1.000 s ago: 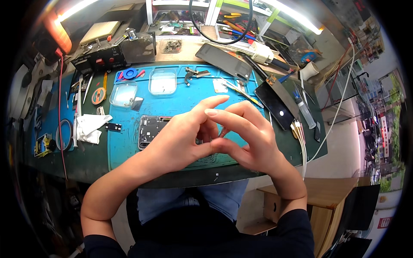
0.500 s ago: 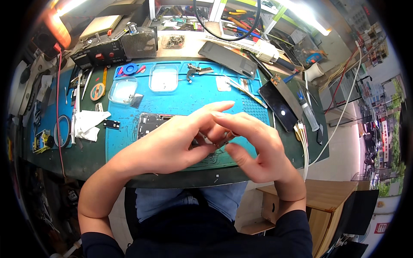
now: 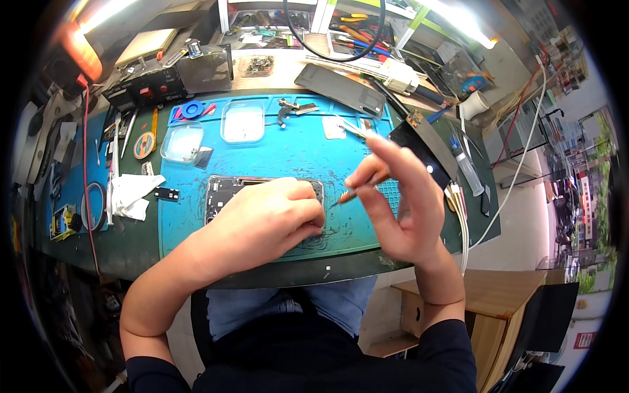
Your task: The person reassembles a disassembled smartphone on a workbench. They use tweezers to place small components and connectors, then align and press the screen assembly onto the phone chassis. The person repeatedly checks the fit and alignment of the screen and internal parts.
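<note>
Counted one left hand [image 3: 265, 213], one right hand [image 3: 414, 206], one slim copper-coloured tool [image 3: 348, 195] and one opened electronic device [image 3: 225, 196]. Found two clear dishes [image 3: 244, 114], one blue spool [image 3: 192, 109], one orange tape roll [image 3: 145, 145] and, at right, one syringe [image 3: 468, 173]. Noted two lit tubes [image 3: 458, 25] overhead.

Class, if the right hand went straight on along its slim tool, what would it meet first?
Probably the left hand, by the right end of the opened phone: the slim tool in the right hand points that way. Depth is unclear, so its tip could touch the blue mat first.
</note>
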